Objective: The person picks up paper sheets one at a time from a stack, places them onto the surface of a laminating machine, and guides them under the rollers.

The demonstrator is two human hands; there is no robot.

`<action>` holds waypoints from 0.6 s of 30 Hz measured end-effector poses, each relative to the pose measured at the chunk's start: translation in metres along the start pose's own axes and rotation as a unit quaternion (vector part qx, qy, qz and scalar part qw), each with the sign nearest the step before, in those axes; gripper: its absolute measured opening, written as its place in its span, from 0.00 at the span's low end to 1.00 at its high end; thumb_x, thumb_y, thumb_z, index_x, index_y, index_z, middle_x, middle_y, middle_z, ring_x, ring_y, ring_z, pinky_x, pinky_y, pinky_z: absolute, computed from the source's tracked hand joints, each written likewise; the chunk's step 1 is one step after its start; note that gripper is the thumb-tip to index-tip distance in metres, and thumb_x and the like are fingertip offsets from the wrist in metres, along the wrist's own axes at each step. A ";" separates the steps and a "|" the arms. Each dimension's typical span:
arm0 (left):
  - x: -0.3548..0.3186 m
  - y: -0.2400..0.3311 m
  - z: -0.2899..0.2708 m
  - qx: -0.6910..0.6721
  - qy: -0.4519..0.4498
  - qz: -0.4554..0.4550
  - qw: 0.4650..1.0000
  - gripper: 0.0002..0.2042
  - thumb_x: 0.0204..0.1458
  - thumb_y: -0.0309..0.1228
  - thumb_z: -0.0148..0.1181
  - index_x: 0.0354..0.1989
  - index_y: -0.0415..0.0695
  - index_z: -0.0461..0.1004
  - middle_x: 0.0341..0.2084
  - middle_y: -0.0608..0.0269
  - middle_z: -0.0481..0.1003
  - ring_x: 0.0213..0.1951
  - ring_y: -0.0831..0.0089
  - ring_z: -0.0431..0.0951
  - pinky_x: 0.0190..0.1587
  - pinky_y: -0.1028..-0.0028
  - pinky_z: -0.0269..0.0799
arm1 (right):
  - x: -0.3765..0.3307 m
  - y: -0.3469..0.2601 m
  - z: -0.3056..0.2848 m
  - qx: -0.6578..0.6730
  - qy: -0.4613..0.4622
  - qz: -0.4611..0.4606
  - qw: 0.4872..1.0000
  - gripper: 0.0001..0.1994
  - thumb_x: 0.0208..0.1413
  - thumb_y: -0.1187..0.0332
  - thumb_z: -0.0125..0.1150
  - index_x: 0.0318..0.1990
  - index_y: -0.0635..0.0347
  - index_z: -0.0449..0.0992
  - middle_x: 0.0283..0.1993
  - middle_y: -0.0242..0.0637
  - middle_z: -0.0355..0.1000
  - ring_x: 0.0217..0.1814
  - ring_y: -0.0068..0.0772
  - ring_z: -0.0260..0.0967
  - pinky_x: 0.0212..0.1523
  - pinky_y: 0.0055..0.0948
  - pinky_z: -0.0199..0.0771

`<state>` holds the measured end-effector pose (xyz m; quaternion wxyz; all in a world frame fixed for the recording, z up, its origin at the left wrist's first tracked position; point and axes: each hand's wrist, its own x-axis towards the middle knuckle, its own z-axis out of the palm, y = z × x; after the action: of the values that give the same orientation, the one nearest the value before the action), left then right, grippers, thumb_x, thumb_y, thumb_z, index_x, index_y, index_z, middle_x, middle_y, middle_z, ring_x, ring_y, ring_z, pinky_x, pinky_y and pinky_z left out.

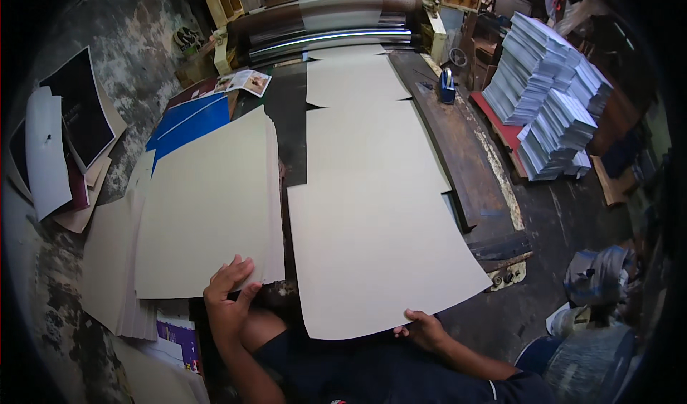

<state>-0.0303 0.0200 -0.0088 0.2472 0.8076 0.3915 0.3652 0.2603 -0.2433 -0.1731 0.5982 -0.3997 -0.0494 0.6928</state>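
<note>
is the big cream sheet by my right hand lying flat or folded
Spread out, not folded. The large cream paper sheet lies open on the dark feed table, its near edge pinched by the right hand.

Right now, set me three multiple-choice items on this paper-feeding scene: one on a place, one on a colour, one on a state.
1. Where does the left hand rest?
A. on the near edge of the cream sheet stack
B. on the roller machine
C. on the tape dispenser

2. What colour is the sheet that shows behind that stack?
A. red
B. blue
C. green

3. How does the right hand stand to the large cream sheet?
A. far from it
B. flat on its middle
C. gripping its near edge

Answers: 1 A, the fingers lie on the stack's near corner; 2 B, blue shows past its far edge; 3 C, the fingers pinch the sheet's near edge.
</note>
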 end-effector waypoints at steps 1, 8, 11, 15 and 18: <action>0.001 0.002 0.002 -0.011 0.007 0.000 1.000 0.17 0.48 0.42 0.69 0.41 0.43 0.81 0.41 0.57 0.81 0.54 0.57 0.77 0.62 0.55 0.60 | -0.001 0.001 0.000 -0.004 -0.003 -0.001 1.000 0.18 0.62 0.59 0.53 0.49 0.66 0.69 0.38 0.46 0.76 0.38 0.34 0.73 0.37 0.28 0.68; 0.003 0.011 0.011 -0.075 0.066 -0.086 0.991 0.15 0.60 0.37 0.58 0.38 0.34 0.79 0.36 0.53 0.81 0.45 0.64 0.79 0.55 0.66 0.65 | -0.012 0.009 0.006 -0.040 0.036 0.053 0.997 0.21 0.66 0.56 0.48 0.55 0.65 0.64 0.46 0.53 0.75 0.41 0.36 0.72 0.46 0.34 0.71; 0.003 0.008 0.018 -0.076 0.109 -0.102 0.986 0.16 0.62 0.35 0.55 0.34 0.30 0.77 0.28 0.54 0.79 0.34 0.71 0.75 0.45 0.72 0.68 | -0.012 0.009 0.005 -0.044 0.025 0.048 0.998 0.21 0.67 0.55 0.46 0.56 0.65 0.64 0.47 0.54 0.74 0.41 0.36 0.71 0.47 0.35 0.71; 0.004 0.005 0.027 -0.089 0.144 -0.120 0.978 0.17 0.63 0.35 0.54 0.29 0.30 0.72 0.19 0.59 0.72 0.27 0.76 0.67 0.36 0.74 0.65 | -0.006 0.003 0.011 -0.029 0.028 0.049 0.998 0.22 0.67 0.55 0.44 0.56 0.66 0.64 0.47 0.54 0.74 0.40 0.36 0.70 0.47 0.36 0.71; 0.001 -0.001 0.030 -0.076 0.154 -0.152 0.973 0.18 0.63 0.35 0.54 0.27 0.30 0.71 0.19 0.58 0.71 0.27 0.76 0.66 0.34 0.73 0.65 | 0.009 -0.004 0.014 -0.016 0.034 0.038 0.999 0.22 0.67 0.55 0.43 0.55 0.66 0.64 0.47 0.54 0.74 0.39 0.35 0.70 0.47 0.36 0.71</action>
<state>-0.0061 0.0181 -0.0270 0.2971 0.6519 0.5143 0.4715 0.2551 -0.2291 -0.1661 0.5660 -0.4342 -0.0245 0.7003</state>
